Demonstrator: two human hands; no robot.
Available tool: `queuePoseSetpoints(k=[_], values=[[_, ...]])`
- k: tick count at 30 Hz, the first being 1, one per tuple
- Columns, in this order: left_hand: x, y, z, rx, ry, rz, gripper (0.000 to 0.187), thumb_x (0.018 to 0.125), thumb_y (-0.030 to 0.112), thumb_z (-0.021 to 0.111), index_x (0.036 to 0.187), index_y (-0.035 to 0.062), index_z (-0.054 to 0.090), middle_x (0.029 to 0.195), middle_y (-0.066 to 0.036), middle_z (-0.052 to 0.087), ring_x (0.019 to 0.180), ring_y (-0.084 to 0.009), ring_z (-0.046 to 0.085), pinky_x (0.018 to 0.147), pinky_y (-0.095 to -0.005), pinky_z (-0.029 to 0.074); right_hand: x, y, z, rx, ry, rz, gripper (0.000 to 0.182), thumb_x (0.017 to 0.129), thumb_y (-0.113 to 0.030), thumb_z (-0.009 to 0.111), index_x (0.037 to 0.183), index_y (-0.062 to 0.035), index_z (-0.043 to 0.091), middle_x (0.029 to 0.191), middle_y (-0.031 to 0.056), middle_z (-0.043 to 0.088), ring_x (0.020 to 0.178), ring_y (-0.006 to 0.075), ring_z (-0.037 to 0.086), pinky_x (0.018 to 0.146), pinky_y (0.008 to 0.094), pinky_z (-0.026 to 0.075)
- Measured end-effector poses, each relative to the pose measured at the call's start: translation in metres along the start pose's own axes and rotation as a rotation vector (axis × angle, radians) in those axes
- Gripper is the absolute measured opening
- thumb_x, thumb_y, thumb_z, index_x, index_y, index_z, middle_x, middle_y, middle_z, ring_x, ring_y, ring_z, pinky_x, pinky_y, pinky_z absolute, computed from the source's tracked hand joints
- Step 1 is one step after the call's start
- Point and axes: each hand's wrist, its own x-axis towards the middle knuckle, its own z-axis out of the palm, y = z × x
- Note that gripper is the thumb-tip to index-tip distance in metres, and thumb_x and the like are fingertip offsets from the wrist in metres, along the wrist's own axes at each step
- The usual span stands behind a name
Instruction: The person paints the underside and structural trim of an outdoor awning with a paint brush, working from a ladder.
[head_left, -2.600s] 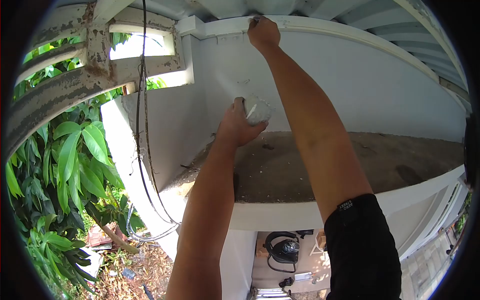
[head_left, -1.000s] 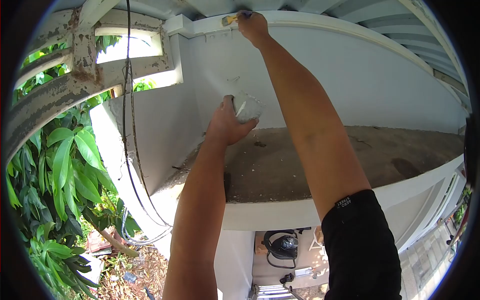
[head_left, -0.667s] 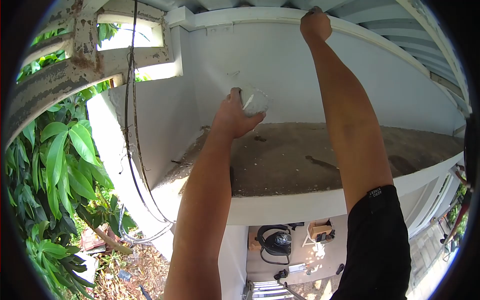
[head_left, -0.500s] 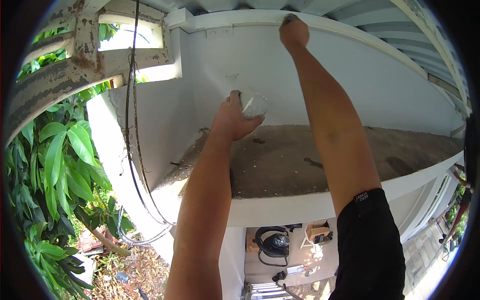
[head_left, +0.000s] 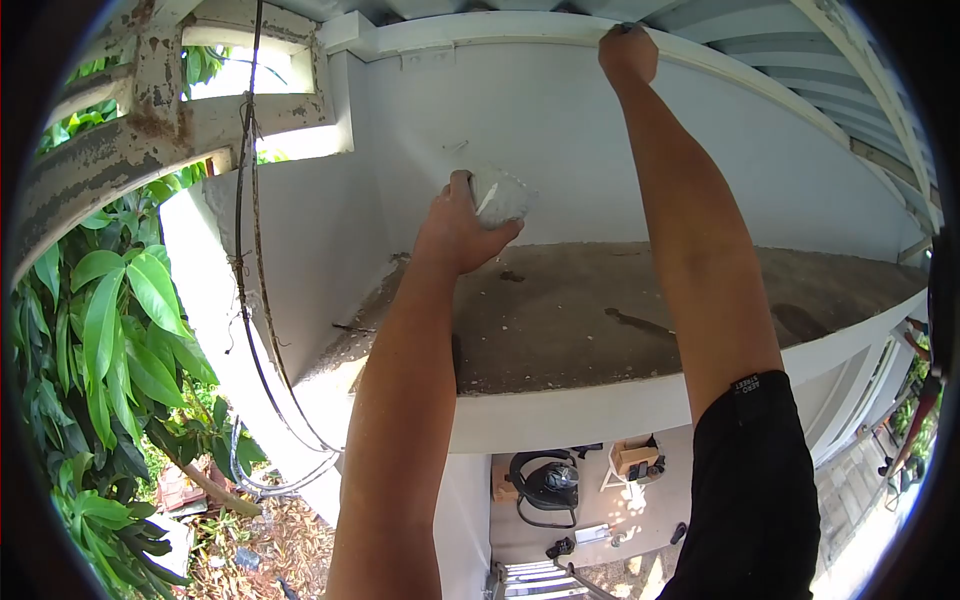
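Observation:
My left hand (head_left: 462, 222) is wrapped round a pale, rounded container (head_left: 505, 196) with whitish stuff in or on it; it looks like a tub, held in front of the white wall (head_left: 560, 150). Higher up and to the right, my right hand (head_left: 630, 60) is closed at the white beam (head_left: 500, 36) under the roof. A small dark thing (head_left: 627, 29) shows at the top of that fist, too little of it to name. The fingers hide whatever else the fist holds.
Below my arms lies a dusty concrete ledge (head_left: 560, 320). Corrugated roofing (head_left: 800, 80) slopes overhead. Black cables (head_left: 246, 200) hang at the left near a peeling block frame (head_left: 150, 90) and leafy branches (head_left: 110, 310). Far below stand a black chair (head_left: 548, 485) and a ladder (head_left: 545, 578).
My right hand has slid to the right along the beam, still closed. My left hand keeps the container in nearly the same place. The view has shifted slightly.

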Motion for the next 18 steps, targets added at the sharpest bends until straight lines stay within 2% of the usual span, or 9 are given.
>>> queuePoseSetpoints(k=[3, 5, 7, 12, 14, 15, 17, 18], values=[[-0.001, 0.001, 0.003, -0.004, -0.019, 0.005, 0.096, 0.075, 0.046, 0.082, 0.141, -0.0076, 0.038, 0.135, -0.032, 0.057, 0.125, -0.0455, 0.058, 0.103, -0.0503, 0.050, -0.001, 0.009, -0.009, -0.030, 0.073, -0.039, 0.031, 0.100, -0.034, 0.056, 0.112, -0.0121, 0.073, 0.105, 0.0141, 0.077, 0.102, 0.0337, 0.073, 0.090, 0.0476, 0.054], [0.000, 0.001, 0.002, -0.004, -0.011, 0.011, 0.096, 0.076, 0.046, 0.082, 0.141, -0.0076, 0.038, 0.135, -0.032, 0.057, 0.125, -0.0453, 0.058, 0.103, -0.0503, 0.050, -0.014, 0.000, 0.010, -0.095, 0.098, -0.226, 0.032, 0.099, -0.036, 0.056, 0.121, -0.0183, 0.072, 0.106, 0.0161, 0.076, 0.102, 0.0364, 0.073, 0.088, 0.0487, 0.058], [-0.001, 0.001, 0.001, 0.019, -0.019, 0.003, 0.095, 0.075, 0.046, 0.083, 0.140, -0.0079, 0.038, 0.134, -0.032, 0.058, 0.125, -0.0454, 0.058, 0.103, -0.0502, 0.050, -0.034, -0.024, 0.033, -0.093, -0.082, -0.233, 0.028, 0.099, -0.033, 0.054, 0.113, -0.0165, 0.073, 0.104, 0.0105, 0.077, 0.104, 0.0323, 0.072, 0.090, 0.0512, 0.051], [-0.002, -0.004, 0.003, 0.033, 0.031, 0.036, 0.095, 0.075, 0.045, 0.083, 0.139, -0.0090, 0.039, 0.130, -0.033, 0.060, 0.123, -0.0468, 0.059, 0.102, -0.0505, 0.050, -0.089, -0.080, 0.074, 0.178, -0.266, -0.304, 0.031, 0.100, -0.036, 0.054, 0.111, -0.0133, 0.073, 0.108, 0.0162, 0.075, 0.107, 0.0364, 0.070, 0.094, 0.0510, 0.054], [-0.003, -0.004, 0.002, 0.054, 0.053, 0.033, 0.095, 0.075, 0.044, 0.083, 0.139, -0.0094, 0.039, 0.129, -0.033, 0.061, 0.122, -0.0473, 0.060, 0.101, -0.0506, 0.050, -0.099, -0.089, 0.078, 0.376, -0.290, -0.379, 0.043, 0.099, -0.040, 0.058, 0.104, -0.0010, 0.074, 0.103, 0.0260, 0.074, 0.100, 0.0435, 0.071, 0.091, 0.0493, 0.056], [-0.003, -0.003, 0.000, 0.034, 0.048, 0.039, 0.095, 0.075, 0.044, 0.083, 0.139, -0.0095, 0.039, 0.129, -0.033, 0.060, 0.122, -0.0473, 0.060, 0.102, -0.0504, 0.050, -0.095, -0.087, 0.078, 0.381, -0.288, -0.379, 0.043, 0.099, -0.040, 0.058, 0.104, -0.0010, 0.074, 0.103, 0.0260, 0.074, 0.100, 0.0435, 0.071, 0.091, 0.0493, 0.056], [-0.004, -0.003, 0.000, 0.017, 0.038, 0.041, 0.095, 0.075, 0.044, 0.083, 0.139, -0.0095, 0.039, 0.130, -0.034, 0.060, 0.122, -0.0474, 0.060, 0.102, -0.0503, 0.050, -0.079, -0.068, 0.071, 0.337, -0.161, -0.146, 0.045, 0.099, -0.043, 0.059, 0.104, -0.0009, 0.075, 0.103, 0.0259, 0.074, 0.097, 0.0427, 0.072, 0.089, 0.0484, 0.057], [-0.003, -0.003, 0.000, 0.024, 0.035, 0.037, 0.096, 0.075, 0.045, 0.083, 0.140, -0.0092, 0.039, 0.131, -0.033, 0.060, 0.122, -0.0472, 0.060, 0.102, -0.0500, 0.050, -0.072, -0.060, 0.059, 0.284, -0.165, -0.109, 0.047, 0.098, -0.046, 0.060, 0.107, -0.0025, 0.075, 0.105, 0.0255, 0.074, 0.099, 0.0409, 0.072, 0.089, 0.0473, 0.057]])
